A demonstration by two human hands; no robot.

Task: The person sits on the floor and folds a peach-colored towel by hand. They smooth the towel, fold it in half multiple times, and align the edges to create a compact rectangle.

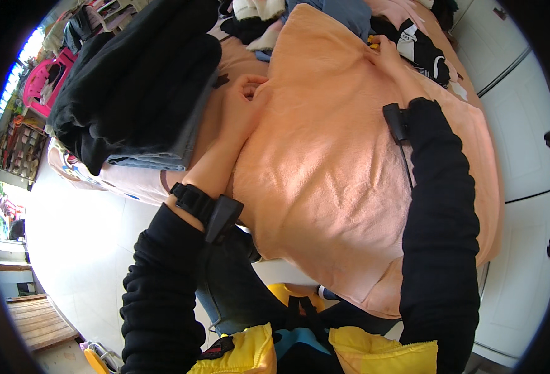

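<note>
A large peach-orange fleece cloth (321,154) is spread over the bed in front of me and hangs down over its near edge towards my knees. Soft creases run across its middle. My left hand (246,105) grips the cloth's left edge, fingers curled and partly hidden by the fabric. Farther off to the right, my right hand (388,53) pinches the cloth near its far right edge, where folds gather towards the fingers. A small yellow item (374,42) shows beside those fingertips; what it is I cannot tell.
Left of the cloth, a thick black folded garment (139,89) lies on folded jeans (181,159). More clothes, including a blue garment (335,16) and a black-and-white one (420,51), lie at the back. White cabinet doors (522,121) border the right; a pink chair (46,82) stands far left.
</note>
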